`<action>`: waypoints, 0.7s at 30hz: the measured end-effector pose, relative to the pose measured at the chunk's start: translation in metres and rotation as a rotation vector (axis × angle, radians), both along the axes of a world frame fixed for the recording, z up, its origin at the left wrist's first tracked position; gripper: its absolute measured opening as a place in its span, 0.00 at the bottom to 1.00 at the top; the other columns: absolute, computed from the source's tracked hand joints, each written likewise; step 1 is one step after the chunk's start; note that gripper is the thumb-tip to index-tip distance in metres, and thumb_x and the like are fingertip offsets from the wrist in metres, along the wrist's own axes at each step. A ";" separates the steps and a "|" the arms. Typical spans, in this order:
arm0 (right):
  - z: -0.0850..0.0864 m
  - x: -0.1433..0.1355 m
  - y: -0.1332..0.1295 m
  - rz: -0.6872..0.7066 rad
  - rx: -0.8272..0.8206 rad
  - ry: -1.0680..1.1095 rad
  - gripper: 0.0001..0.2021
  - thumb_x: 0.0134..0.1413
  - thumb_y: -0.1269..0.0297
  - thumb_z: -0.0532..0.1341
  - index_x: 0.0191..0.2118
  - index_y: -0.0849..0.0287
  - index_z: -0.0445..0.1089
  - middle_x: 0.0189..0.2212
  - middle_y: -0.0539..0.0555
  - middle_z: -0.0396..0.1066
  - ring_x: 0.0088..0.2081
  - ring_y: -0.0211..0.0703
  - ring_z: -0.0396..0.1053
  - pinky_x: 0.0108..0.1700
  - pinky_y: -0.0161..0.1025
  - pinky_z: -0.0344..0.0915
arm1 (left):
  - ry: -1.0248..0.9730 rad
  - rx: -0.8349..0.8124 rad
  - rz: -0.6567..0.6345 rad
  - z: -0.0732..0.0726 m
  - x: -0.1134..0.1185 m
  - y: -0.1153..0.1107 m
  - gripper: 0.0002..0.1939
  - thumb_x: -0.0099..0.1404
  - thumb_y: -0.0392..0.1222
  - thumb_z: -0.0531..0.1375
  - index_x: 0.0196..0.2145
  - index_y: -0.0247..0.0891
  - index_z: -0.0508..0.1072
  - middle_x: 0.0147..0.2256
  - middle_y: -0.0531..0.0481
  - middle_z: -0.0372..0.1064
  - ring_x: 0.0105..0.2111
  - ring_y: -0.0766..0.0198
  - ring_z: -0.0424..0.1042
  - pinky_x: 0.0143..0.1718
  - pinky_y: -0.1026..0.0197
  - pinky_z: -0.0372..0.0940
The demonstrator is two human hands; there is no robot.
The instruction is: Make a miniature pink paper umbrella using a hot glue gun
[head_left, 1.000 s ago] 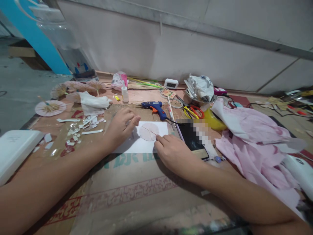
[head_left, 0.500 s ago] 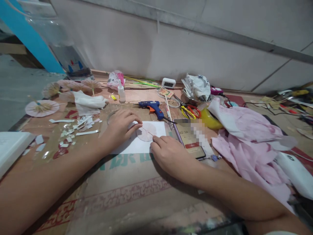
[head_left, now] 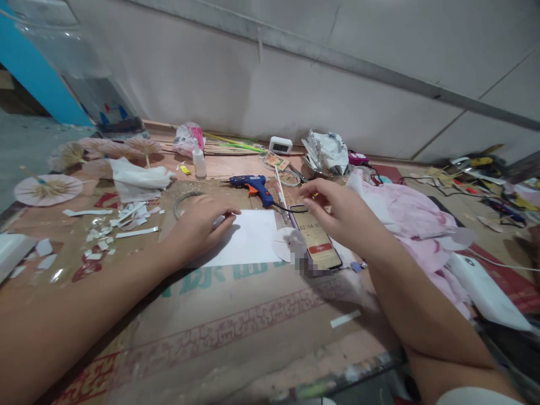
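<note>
My left hand (head_left: 205, 222) rests at the left part of a white sheet of paper (head_left: 255, 236), thumb and forefinger a little apart with nothing visible between them. Raised over the phone (head_left: 323, 253), my right hand (head_left: 337, 208) has loosely curved fingers, and nothing shows in them. A small pale round disc (head_left: 287, 242) with a thin stick on it lies between the paper's right edge and the phone, partly blurred out. Beyond the paper is a blue hot glue gun (head_left: 257, 187), and a ring of wire (head_left: 179, 208) lies behind my left hand.
Paper scraps (head_left: 130, 216) and small parasol-like discs (head_left: 48, 189) lie to the left. At the back stand a glue bottle (head_left: 198, 160), a white digital clock (head_left: 280, 145) and a bowl with plastic bags (head_left: 329, 154). Pink cloth (head_left: 405, 208) is heaped at the right.
The round disc has moved from the paper's middle to the right, beside the phone. My right hand has let go of it and risen over the phone. The view has shifted right.
</note>
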State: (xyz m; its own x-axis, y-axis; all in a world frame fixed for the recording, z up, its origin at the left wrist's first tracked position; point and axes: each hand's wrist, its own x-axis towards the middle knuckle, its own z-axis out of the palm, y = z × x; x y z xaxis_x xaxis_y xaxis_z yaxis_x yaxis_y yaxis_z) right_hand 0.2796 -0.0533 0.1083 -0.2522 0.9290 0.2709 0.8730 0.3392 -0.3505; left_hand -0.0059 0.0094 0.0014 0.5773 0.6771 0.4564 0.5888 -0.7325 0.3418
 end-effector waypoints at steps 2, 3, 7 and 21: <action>0.000 0.000 -0.001 -0.004 0.032 0.018 0.09 0.66 0.66 0.57 0.46 0.58 0.72 0.40 0.55 0.77 0.37 0.43 0.73 0.38 0.39 0.64 | 0.029 0.029 -0.045 0.000 0.005 -0.003 0.13 0.74 0.45 0.55 0.42 0.37 0.78 0.39 0.45 0.78 0.41 0.55 0.73 0.47 0.51 0.64; 0.000 -0.001 -0.002 -0.003 0.055 0.024 0.09 0.66 0.66 0.57 0.46 0.58 0.72 0.39 0.55 0.78 0.37 0.43 0.73 0.38 0.39 0.64 | 0.049 0.049 -0.073 -0.001 0.009 -0.004 0.13 0.74 0.46 0.56 0.43 0.37 0.78 0.40 0.45 0.78 0.41 0.55 0.73 0.47 0.51 0.63; 0.001 -0.007 -0.006 0.022 0.084 0.028 0.08 0.64 0.66 0.59 0.45 0.59 0.73 0.40 0.55 0.78 0.38 0.43 0.73 0.37 0.38 0.65 | 0.136 0.107 -0.264 -0.001 0.038 -0.013 0.11 0.73 0.47 0.60 0.46 0.41 0.79 0.42 0.46 0.77 0.42 0.56 0.72 0.43 0.55 0.61; -0.018 0.029 0.024 -0.193 -0.177 -0.360 0.26 0.64 0.43 0.58 0.55 0.60 0.66 0.50 0.64 0.74 0.43 0.57 0.75 0.40 0.46 0.67 | 0.373 0.308 -0.482 0.004 0.079 -0.022 0.07 0.73 0.38 0.59 0.36 0.36 0.75 0.36 0.46 0.73 0.37 0.57 0.67 0.43 0.54 0.59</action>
State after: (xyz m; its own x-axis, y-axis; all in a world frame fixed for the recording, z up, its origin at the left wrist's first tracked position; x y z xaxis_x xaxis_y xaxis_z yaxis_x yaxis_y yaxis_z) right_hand 0.3087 -0.0294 0.0900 -0.1183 0.9925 0.0299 0.9915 0.1197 -0.0510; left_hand 0.0731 -0.0123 0.0056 0.9378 0.1760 0.2992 0.2104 -0.9738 -0.0867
